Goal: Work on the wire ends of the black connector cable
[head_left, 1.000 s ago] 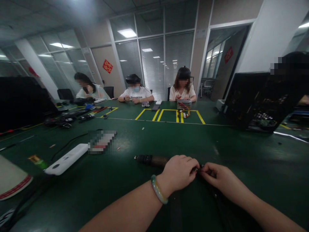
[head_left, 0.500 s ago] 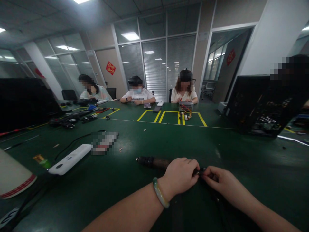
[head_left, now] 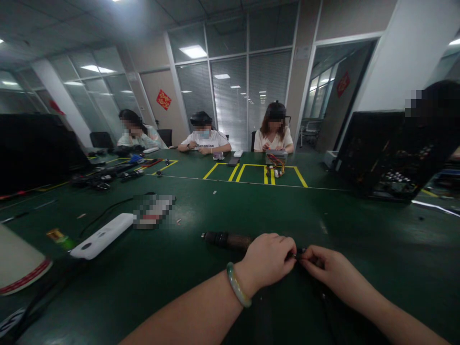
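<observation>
My left hand, with a green bangle at its wrist, is closed around the rear part of a dark electric screwdriver. The screwdriver lies across the green table with its metal tip pointing left. Close against it, my right hand pinches the end of a black cable between thumb and fingers. A small metal bit glints between the two hands, but whether cable and screwdriver are joined there I cannot make out. The cable fades into the dark table below my right hand.
To the left lie a white power strip, a blurred-out flat object, a green-and-gold piece and a pale cup-like container. An open black computer case stands right. Several people sit across the green table; one handles a wired metal box.
Both hands stay almost in place, still closed at the screwdriver's rear and the cable end. The view has shifted very slightly.
</observation>
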A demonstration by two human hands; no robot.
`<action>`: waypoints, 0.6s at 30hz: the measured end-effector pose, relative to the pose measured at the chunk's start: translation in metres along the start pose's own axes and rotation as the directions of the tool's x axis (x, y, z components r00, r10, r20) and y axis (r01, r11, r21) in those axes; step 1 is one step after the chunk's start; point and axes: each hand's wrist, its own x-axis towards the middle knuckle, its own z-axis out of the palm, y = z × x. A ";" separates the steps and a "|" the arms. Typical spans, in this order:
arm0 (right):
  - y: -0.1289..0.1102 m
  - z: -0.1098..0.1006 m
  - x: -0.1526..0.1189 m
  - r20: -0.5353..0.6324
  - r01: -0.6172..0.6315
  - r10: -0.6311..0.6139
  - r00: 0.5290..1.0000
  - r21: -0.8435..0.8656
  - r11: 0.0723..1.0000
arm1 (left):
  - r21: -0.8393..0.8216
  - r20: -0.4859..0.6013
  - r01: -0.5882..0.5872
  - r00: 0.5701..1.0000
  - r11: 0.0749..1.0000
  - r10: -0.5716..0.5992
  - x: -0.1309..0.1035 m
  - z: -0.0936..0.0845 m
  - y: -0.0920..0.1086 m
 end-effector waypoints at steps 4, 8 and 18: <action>0.002 0.001 -0.001 0.005 0.000 0.000 1.000 0.021 1.000 | -0.026 -0.008 -0.051 0.999 0.998 0.050 0.000 -0.001 -0.001; 0.003 0.001 0.000 -0.006 0.002 -0.002 1.000 0.000 1.000 | -0.035 -0.010 -0.056 0.998 0.998 0.056 0.000 -0.002 0.000; 0.008 0.000 0.000 0.011 -0.011 0.011 1.000 -0.005 1.000 | -0.020 0.017 -0.062 0.998 0.998 0.063 0.000 -0.004 0.000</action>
